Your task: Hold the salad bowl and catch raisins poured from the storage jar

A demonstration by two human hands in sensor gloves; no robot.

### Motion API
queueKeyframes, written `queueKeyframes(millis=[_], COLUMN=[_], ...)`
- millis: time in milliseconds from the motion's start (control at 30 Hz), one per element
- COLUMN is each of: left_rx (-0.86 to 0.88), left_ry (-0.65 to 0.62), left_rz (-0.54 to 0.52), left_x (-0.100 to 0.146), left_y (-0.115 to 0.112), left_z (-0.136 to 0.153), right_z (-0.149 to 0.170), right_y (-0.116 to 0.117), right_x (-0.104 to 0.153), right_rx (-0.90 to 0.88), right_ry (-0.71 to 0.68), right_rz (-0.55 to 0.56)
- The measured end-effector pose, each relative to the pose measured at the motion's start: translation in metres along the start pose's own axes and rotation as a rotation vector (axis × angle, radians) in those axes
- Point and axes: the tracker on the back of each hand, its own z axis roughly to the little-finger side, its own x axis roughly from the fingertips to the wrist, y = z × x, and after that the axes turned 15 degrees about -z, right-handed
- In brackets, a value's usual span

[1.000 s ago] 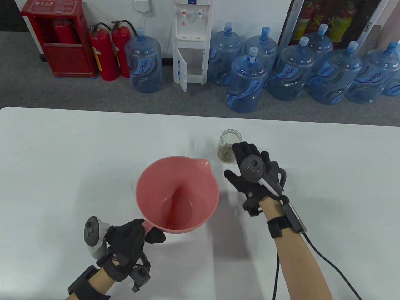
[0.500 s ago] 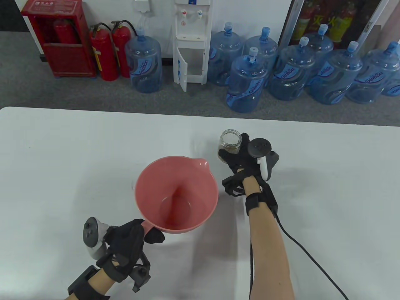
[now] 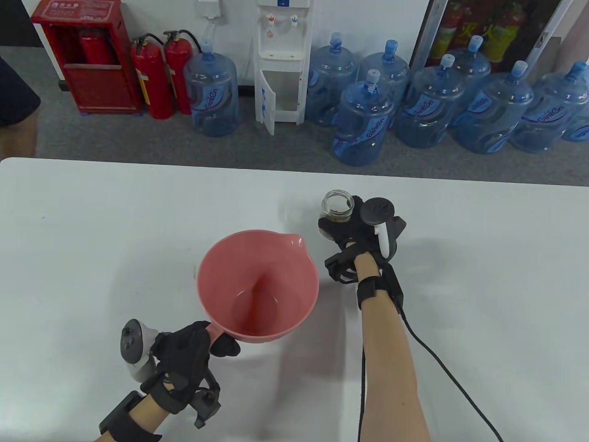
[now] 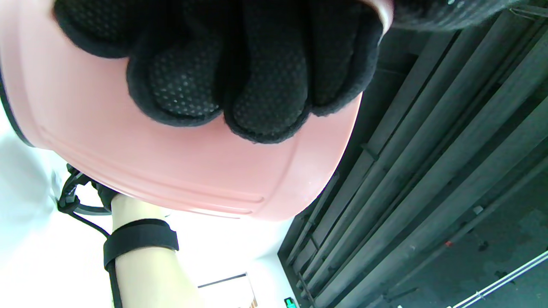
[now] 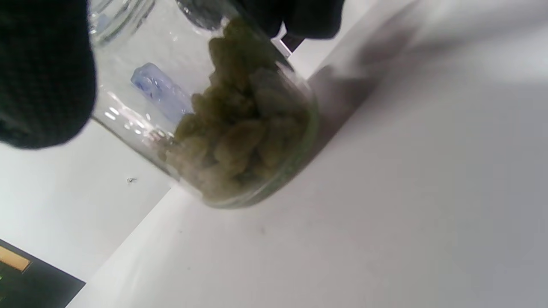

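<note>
A pink salad bowl (image 3: 257, 285) with a pouring spout and a handle is held up over the table's middle, and no raisins show inside it. My left hand (image 3: 193, 350) grips its handle at the near side; in the left wrist view my fingers (image 4: 239, 77) curl around the handle against the bowl's pink underside (image 4: 180, 171). A clear, lidless glass storage jar (image 3: 337, 208) holds greenish raisins (image 5: 239, 132) in its lower part. My right hand (image 3: 349, 230) grips the jar from its right side. The jar's base looks slightly clear of the table in the right wrist view.
The white table (image 3: 483, 258) stretches wide on all sides of the bowl and jar. A black cable (image 3: 441, 363) runs from my right wrist off the near edge. Behind the table, on the floor, stand water bottles (image 3: 363, 124), a dispenser (image 3: 280, 60) and red fire extinguishers (image 3: 152, 73).
My right hand moved forward from above the table to the jar, turned, and closed around it. The bowl in my left hand shifted slightly left.
</note>
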Motion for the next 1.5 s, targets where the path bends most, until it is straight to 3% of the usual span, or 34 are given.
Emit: queueKeyframes(millis=[133, 267, 567, 767, 900, 1067, 1167, 1367, 1500], left_rx=[0.005, 0.023, 0.128, 0.133, 0.198, 0.211, 0.2, 0.199, 0.19], left_ry=[0.008, 0.01, 0.06, 0.065, 0.096, 0.091, 0.086, 0.097, 0.096], left_rz=[-0.023, -0.032, -0.032, -0.008, -0.02, -0.019, -0.013, 0.024, 0.039], left_x=[0.0, -0.001, 0.0, 0.002, 0.005, 0.007, 0.007, 0.009, 0.009], left_y=[0.004, 0.006, 0.004, -0.001, -0.005, -0.007, -0.008, -0.014, -0.015], left_z=[0.001, 0.001, 0.005, 0.006, 0.007, 0.008, 0.007, 0.01, 0.011], right_z=[0.001, 0.001, 0.003, -0.003, -0.014, -0.043, -0.067, -0.095, -0.103], right_y=[-0.006, -0.02, -0.068, -0.077, -0.076, -0.073, -0.07, -0.05, -0.032], right_x=[0.01, 0.033, 0.142, 0.204, 0.237, 0.287, 0.31, 0.326, 0.33], right_rx=[0.003, 0.033, -0.007, 0.063, 0.175, 0.356, 0.515, 0.879, 1.173], right_ry=[-0.071, -0.194, -0.522, -0.637, -0.684, -0.729, -0.786, -0.85, -0.922], right_rz=[0.049, 0.02, 0.032, 0.03, 0.057, 0.281, 0.351, 0.449, 0.575])
